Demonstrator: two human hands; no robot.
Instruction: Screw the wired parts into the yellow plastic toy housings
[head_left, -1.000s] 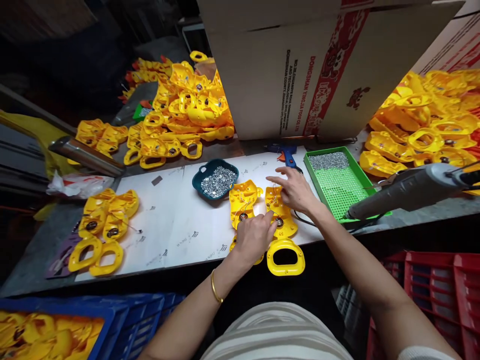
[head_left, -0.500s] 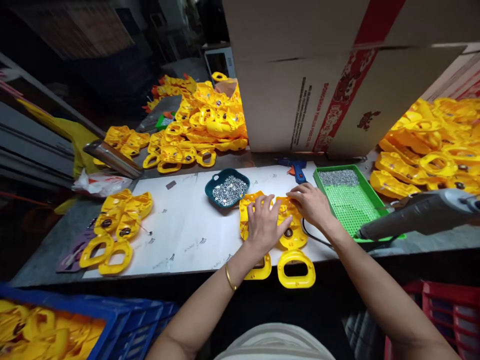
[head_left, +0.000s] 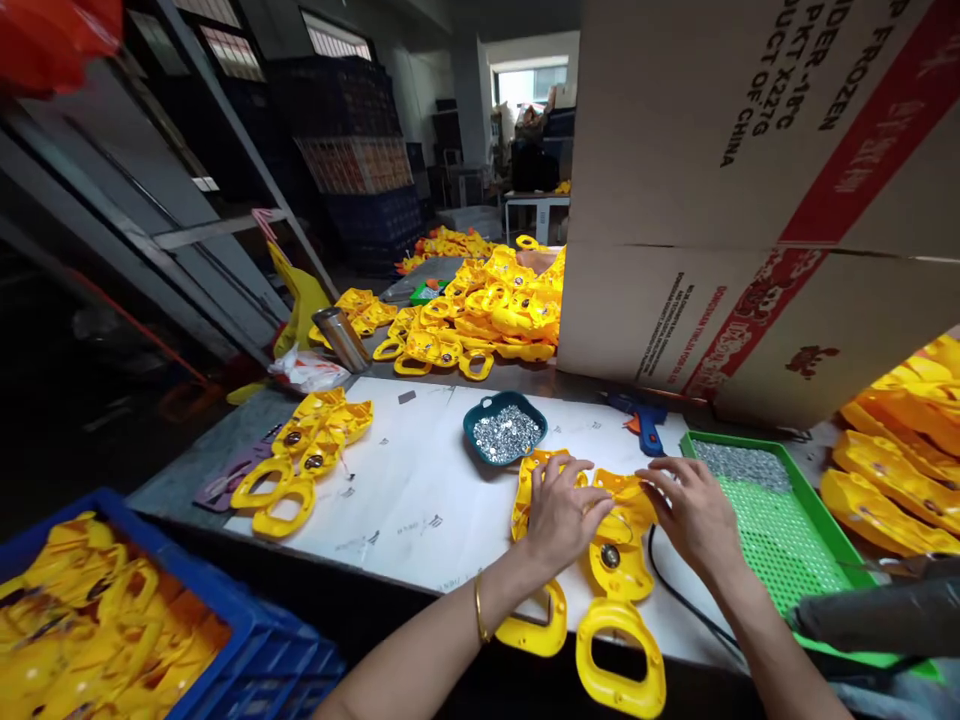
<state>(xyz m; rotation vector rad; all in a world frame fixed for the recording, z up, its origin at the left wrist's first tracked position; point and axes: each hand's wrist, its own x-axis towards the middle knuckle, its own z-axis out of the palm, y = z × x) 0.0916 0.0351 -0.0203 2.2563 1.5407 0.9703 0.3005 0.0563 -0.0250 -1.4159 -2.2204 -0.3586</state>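
Observation:
Two yellow plastic shell halves with ring handles lie side by side at the front edge of the white-covered bench. My left hand (head_left: 562,510) rests across the left shell (head_left: 523,500), fingers spread, hiding much of it. At the far edge of the right shell (head_left: 621,575), which shows its hollow inside and a round metal piece, is my right hand (head_left: 694,510). Its thumb and fingertips are pinched together; what they grip, if anything, is too small to make out. Beyond my left hand sits a dark teal bowl (head_left: 478,447) of small shiny metal parts.
A green perforated tray (head_left: 780,550) with small metal pieces and a grey power screwdriver (head_left: 877,610) are on the right. Behind stand a blue glue gun (head_left: 646,425) and a large cardboard box (head_left: 637,250). More yellow shells (head_left: 322,430) lie left, above a blue crate (head_left: 247,620).
The camera view has tilted up and turned left, so the bench sits lower and further right. Both hands stay at the same two shells, with little change in their pose.

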